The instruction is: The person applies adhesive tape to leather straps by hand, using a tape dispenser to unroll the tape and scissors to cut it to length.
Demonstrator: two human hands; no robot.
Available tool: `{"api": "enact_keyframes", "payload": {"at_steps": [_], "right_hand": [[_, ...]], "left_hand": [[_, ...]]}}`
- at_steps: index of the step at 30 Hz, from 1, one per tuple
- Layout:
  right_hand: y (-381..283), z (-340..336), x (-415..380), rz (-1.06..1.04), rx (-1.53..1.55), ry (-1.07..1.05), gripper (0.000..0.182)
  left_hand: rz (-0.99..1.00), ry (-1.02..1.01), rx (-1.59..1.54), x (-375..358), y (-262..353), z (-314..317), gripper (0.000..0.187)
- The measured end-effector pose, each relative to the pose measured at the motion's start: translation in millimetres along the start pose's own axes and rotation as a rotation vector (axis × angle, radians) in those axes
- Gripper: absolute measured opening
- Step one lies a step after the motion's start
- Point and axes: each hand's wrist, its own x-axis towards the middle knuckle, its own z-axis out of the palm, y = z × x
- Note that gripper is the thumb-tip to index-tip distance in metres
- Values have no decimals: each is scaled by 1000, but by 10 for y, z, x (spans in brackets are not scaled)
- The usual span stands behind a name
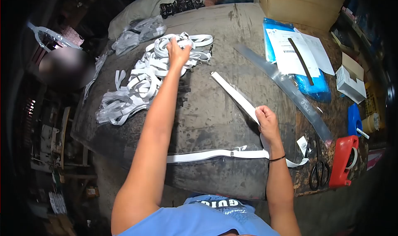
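Observation:
My left hand (179,55) reaches into a tangled pile of white straps (143,84) on the table's left side. Its fingers are around part of a coiled strap at the top of the pile and partly hidden by it. My right hand (268,122) is closed on a flat white strap (236,94), which slants up and left to a small dark end piece. Clear plastic shows along this strap's edge. Below, another stretch of white strap (207,155) with a small buckle lies across the table's front, passing behind my right wrist.
A clear plastic strip (286,89) lies diagonally at right. Beyond it are papers (286,49) on blue plastic packs (315,89). Black scissors (319,174), a red tape dispenser (343,161) and a small white box (350,82) sit at the right edge. A cardboard box (302,6) stands behind.

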Motion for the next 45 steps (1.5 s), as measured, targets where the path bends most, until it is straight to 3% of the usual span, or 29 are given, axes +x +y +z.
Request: {"api": "enact_keyframes", "payload": {"at_steps": [1,2,3,5,7,9,10,11,13,14,16,19,25,27,30,35,45], "right_hand": [[-2,7,-8,14,4,-5,18],[-7,9,-20,25,0,-3,18],[-22,11,-24,53,13,-19,18],[-82,20,-10,81,18,-29,18],[-130,37,-49,120,22,-11,18],[-121,32,-52,112,-3,-22,19],[-122,14,-29,74,-21,-57,20],[-105,7,-23,84,-37,-36,20],[-36,-25,-1,64,-227,-52,25],[-7,-85,-7,69,-229,-31,25],[41,-187,-68,-46,-503,-26,30],[-118,-267,-247,59,-629,-26,32],[-38,-272,-306,39,-558,19,30],[-63,-227,-333,0,-564,26,29],[-107,-173,-362,54,-523,45,30],[-106,-142,-316,-25,-619,81,36],[-103,-290,-449,-33,-578,41,48]], "left_hand": [[45,-3,-17,-353,5,5,67],[-64,-178,-180,-656,25,-6,47],[-347,-389,-458,-1084,141,-11,42],[-692,-864,-855,-1833,428,-137,54],[-878,-1083,-995,-2301,787,-244,59],[-909,-1089,-1244,-2473,1050,-208,61],[-959,-1119,-1397,-2491,1038,-81,46],[-968,-1144,-1409,-2507,1050,14,46],[-885,-864,-1565,-2478,1094,141,26],[-981,-789,-1540,-2422,1112,150,16],[-940,-726,-1511,-2364,1064,177,17],[-930,-675,-1484,-2348,1152,84,19],[-952,-637,-1254,-2460,1330,36,29],[-897,-749,-1277,-2453,1303,9,40],[-909,-740,-1150,-2524,1364,0,40],[-955,-752,-1141,-2669,1422,-2,38],[-843,-862,-1097,-2802,1565,-98,33]]}}
